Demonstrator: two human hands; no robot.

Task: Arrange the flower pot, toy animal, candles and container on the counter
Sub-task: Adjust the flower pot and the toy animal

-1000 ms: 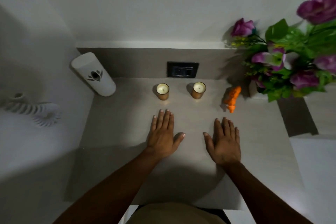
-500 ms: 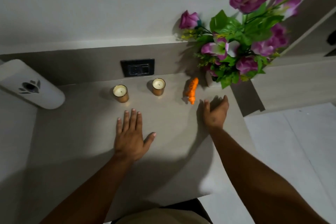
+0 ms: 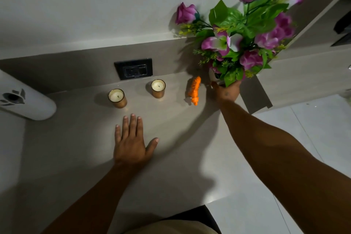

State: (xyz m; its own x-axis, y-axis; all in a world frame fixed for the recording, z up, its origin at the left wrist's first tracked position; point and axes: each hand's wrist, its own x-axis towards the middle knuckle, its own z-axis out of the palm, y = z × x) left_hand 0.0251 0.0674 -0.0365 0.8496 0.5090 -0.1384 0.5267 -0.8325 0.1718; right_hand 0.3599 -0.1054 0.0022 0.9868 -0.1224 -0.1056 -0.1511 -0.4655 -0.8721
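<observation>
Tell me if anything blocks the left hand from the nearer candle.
Nothing visible does. The left hand lies flat on the counter, with only bare surface between its fingertips and the candle.

This looks like a home, likely a bathroom or vanity corner. A beige stone-look counter (image 3: 79,150) meets a plain white wall, with a dark wall socket (image 3: 133,69) in the backsplash. Decorative pieces sit on it: two candles in gold glasses (image 3: 117,98) (image 3: 158,88) (unlit), and purple artificial flowers (image 3: 245,30).
</observation>
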